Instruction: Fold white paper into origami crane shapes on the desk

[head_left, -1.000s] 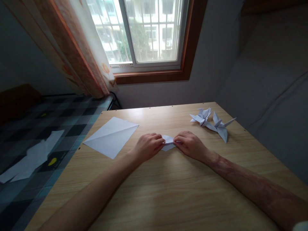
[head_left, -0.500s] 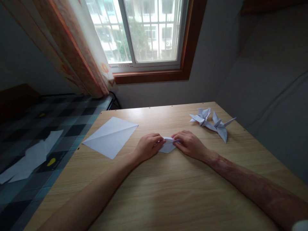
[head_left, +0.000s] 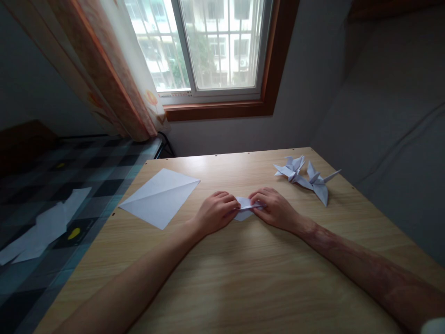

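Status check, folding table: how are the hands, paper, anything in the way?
Left hand, right hand: both pinching folded white paper. Creased paper sheet left, two origami cranes right; all clear of hands.

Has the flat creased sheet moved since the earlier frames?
No: the creased sheet lies in the same place on the table, judged against its left edge.

Your folded piece [head_left: 244,215] is matt paper, as are the smooth, creased sheet [head_left: 160,199] and the sharply folded cranes [head_left: 318,185]. The counter [head_left: 222,273] before you looks like grained wood, smooth with a soft sheen toward its far edge. You face a cloth curtain [head_left: 114,69] and a glossy wooden window frame [head_left: 222,110].
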### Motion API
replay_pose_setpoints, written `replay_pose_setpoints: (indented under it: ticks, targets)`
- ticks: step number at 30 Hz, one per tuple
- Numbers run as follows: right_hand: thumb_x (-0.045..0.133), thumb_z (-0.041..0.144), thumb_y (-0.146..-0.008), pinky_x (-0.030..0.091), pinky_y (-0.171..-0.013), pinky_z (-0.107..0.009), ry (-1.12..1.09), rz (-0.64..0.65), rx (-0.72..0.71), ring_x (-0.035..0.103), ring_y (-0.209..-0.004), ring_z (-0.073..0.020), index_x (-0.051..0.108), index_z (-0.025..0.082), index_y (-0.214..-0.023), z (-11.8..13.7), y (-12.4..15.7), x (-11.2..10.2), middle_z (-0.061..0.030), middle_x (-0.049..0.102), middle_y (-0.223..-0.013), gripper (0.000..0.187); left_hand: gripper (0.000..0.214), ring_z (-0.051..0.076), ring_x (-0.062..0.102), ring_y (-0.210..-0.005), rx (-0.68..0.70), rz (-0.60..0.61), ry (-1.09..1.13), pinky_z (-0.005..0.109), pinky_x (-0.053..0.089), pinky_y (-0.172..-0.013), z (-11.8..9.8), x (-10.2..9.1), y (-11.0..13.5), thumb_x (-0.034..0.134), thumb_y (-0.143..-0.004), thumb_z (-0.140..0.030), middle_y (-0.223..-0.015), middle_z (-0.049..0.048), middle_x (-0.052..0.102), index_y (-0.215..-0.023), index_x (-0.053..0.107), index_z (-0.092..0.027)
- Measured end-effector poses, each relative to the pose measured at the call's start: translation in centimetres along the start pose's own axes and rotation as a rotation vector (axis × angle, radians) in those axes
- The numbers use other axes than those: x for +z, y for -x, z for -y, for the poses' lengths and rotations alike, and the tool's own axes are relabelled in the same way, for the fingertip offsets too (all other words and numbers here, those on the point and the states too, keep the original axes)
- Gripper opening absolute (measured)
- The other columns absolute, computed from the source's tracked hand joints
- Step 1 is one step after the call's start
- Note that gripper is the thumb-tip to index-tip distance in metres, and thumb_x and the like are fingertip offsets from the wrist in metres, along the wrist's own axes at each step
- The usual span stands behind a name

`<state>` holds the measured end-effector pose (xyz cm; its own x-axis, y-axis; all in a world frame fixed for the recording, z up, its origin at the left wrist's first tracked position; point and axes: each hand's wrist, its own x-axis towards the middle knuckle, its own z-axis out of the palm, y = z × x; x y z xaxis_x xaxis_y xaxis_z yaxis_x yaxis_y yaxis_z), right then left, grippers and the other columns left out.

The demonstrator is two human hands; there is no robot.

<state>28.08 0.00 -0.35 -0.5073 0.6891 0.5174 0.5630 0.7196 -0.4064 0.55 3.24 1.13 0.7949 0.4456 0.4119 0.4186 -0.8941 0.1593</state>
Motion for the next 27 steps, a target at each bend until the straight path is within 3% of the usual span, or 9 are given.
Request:
replay_pose_setpoints:
  ticks: [5, 11, 17, 22, 27]
  targets:
    - [0.073, 0.022, -0.098, 0.051, -0.103, -0.048, 0.073, -0.001, -0.044, 0.067, -0.115, -0.0301, 0.068, 0.026, -0.103, 0.3, 0.0, -0.1, -0.0089, 0.076, -0.127, 0.008, 0.021, 0.021, 0.072, -0.102, 0.057, 0.032, -0.079, 0.040, 0.051, -0.109, 0.0, -0.2, 0.1, 0.052, -0.109, -0.027, -0.113, 0.0063, 0.079, -0.107, 0.073, -0.023]
    - [0.068, 0.028, -0.103, 0.052, -0.085, -0.042, 0.133, 0.036, -0.089, 0.064, -0.092, -0.0264, 0.072, 0.024, -0.101, 0.5, 0.4, 0.0, -0.0088, 0.073, -0.102, 0.006, 0.020, 0.019, 0.076, -0.095, 0.198, 0.054, -0.124, 0.037, 0.057, -0.103, -0.2, -0.9, 0.3, 0.060, -0.108, -0.035, -0.111, 0.0037, 0.082, -0.106, 0.076, -0.023]
    - [0.065, 0.032, -0.107, 0.049, -0.085, -0.042, 0.282, 0.077, -0.223, 0.061, -0.089, -0.0255, 0.071, 0.021, -0.098, 1.3, 0.2, -0.2, -0.0097, 0.072, -0.098, 0.015, 0.020, 0.017, 0.079, -0.095, 0.313, -0.030, -0.191, 0.036, 0.055, -0.109, -0.4, -1.0, 0.3, 0.062, -0.109, -0.032, -0.109, 0.0014, 0.083, -0.100, 0.078, -0.023]
    - [0.061, 0.026, -0.109, 0.048, -0.085, -0.040, 0.266, 0.062, -0.265, 0.062, -0.087, -0.0234, 0.071, 0.020, -0.098, 1.3, 0.2, -0.1, -0.0085, 0.072, -0.096, 0.015, 0.021, 0.016, 0.075, -0.088, 0.295, -0.027, -0.144, 0.032, 0.057, -0.091, -0.3, -0.8, 0.0, 0.062, -0.109, -0.031, -0.106, 0.0015, 0.082, -0.098, 0.078, -0.023]
    - [0.057, 0.022, -0.111, 0.048, -0.083, -0.038, 0.204, 0.082, -0.229, 0.061, -0.084, -0.0230, 0.070, 0.021, -0.093, 1.1, 0.3, 0.2, -0.0073, 0.071, -0.089, 0.022, 0.030, 0.015, 0.073, -0.081, 0.138, -0.021, 0.014, 0.029, 0.052, -0.078, 0.0, -0.6, 0.0, 0.060, -0.111, -0.037, -0.097, 0.0035, 0.082, -0.095, 0.081, -0.023]
